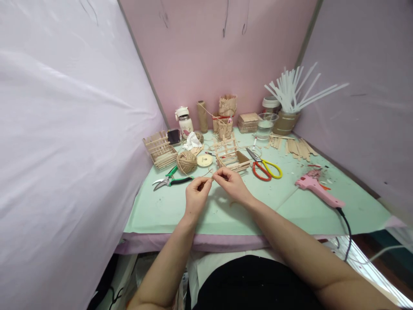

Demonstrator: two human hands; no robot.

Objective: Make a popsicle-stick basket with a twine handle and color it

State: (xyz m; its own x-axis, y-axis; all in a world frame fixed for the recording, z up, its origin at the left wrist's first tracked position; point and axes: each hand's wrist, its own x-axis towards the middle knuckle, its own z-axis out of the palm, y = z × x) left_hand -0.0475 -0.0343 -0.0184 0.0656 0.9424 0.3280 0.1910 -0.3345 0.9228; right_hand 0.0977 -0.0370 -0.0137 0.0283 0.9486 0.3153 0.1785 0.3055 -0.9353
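The fingers of the left hand [197, 194] and right hand [231, 184] pinch a short jute twine strand [209, 173] above the bench [290, 206], near the twine ball [186, 162]. It seems light, limp and rough, best pinched near its ends.

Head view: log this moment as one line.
left hand: pinching twine strand | right hand: pinching same strand | nearby: twine ball, green-handled snips, craft-stick frame
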